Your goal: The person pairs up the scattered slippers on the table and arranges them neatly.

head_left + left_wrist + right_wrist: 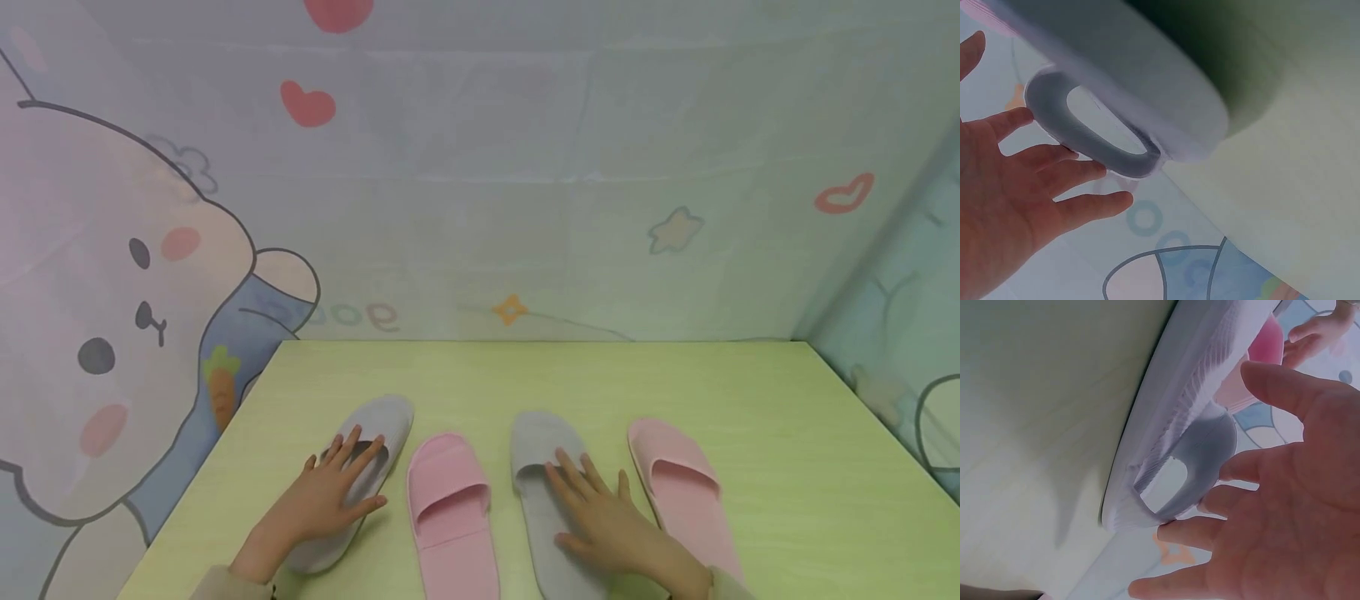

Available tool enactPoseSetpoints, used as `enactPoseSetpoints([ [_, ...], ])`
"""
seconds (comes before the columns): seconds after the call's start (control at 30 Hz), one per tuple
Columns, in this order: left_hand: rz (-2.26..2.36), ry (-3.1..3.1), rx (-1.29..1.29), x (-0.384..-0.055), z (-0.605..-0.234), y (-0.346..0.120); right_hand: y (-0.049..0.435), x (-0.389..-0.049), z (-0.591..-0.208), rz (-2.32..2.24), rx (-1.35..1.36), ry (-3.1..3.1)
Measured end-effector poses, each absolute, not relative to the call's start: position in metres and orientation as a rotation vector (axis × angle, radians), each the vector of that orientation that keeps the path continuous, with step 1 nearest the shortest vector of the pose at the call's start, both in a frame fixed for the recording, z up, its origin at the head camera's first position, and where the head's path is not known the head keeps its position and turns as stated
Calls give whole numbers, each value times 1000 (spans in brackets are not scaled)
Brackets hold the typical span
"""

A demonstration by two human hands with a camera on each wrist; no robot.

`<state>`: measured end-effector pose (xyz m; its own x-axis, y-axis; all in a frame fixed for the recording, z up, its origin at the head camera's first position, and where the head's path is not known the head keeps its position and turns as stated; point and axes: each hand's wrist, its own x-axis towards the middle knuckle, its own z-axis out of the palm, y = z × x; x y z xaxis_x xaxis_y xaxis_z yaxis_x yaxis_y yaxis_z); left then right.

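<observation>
Two grey slippers and two pink slippers lie on the table with their toes away from me. My left hand (318, 497) is spread over the left grey slipper (386, 412), its fingertips on the strap; the left wrist view shows straight fingers (1079, 209) at the grey strap (1054, 94). Over the right grey slipper (543, 437) is my right hand (606, 521), fingers extended, fingertips at the strap edge. The right wrist view shows its open palm (1285, 512) beside that slipper's strap (1210, 444).
A pink slipper (450, 475) lies between the grey ones, and another pink slipper (671, 442) lies right of my right hand. The pale green table (795, 467) meets a patterned cloth backdrop (480, 167) at its far edge.
</observation>
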<state>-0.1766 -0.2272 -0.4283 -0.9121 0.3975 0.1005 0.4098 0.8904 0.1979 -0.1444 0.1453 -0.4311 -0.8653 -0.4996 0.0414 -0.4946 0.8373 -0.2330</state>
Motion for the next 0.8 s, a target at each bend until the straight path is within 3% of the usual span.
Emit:
enactPoseSetpoints([
  [0.8, -414, -3035, -650, -214, -420, -223, 145, -162, -429, -399, -750, 2929],
])
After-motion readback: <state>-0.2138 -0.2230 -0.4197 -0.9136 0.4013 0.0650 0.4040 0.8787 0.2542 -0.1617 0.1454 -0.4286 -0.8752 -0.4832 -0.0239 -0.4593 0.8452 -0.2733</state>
